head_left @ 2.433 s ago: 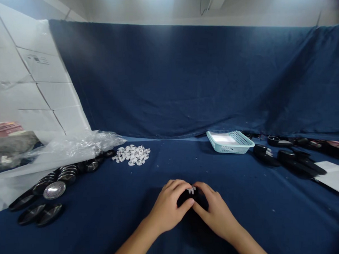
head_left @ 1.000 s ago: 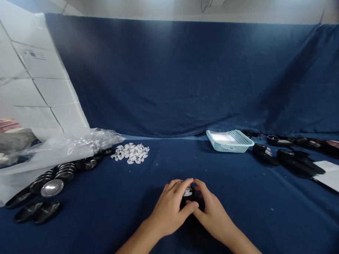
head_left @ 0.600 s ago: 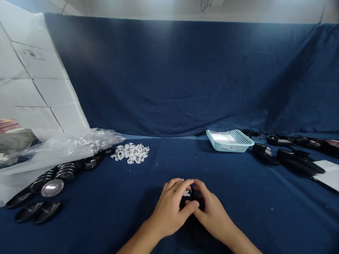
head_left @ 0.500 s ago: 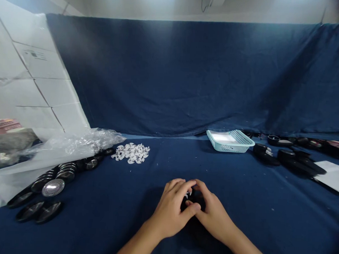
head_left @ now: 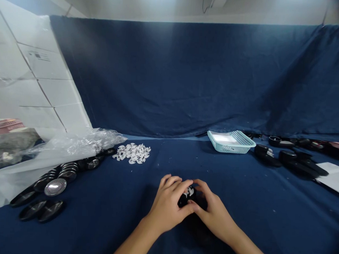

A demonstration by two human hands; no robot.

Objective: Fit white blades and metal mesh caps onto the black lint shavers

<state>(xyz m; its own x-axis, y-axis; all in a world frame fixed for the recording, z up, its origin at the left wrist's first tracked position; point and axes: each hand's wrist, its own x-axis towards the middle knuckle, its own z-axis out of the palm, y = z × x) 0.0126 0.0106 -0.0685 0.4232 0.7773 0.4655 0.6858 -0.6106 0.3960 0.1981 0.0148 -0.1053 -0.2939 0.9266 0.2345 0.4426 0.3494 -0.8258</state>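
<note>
As your left hand (head_left: 166, 205) slides back, white plastic piece (head_left: 188, 193) shows atop black rounded part (head_left: 184, 200), gripped closely by left and right hand (head_left: 214, 212).

Single head-worn view, from above, facing forward and down

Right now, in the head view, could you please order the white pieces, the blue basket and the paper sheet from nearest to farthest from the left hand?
From the left hand:
1. White pieces, ahead left
2. Blue basket, ahead right
3. Paper sheet, far right
</note>
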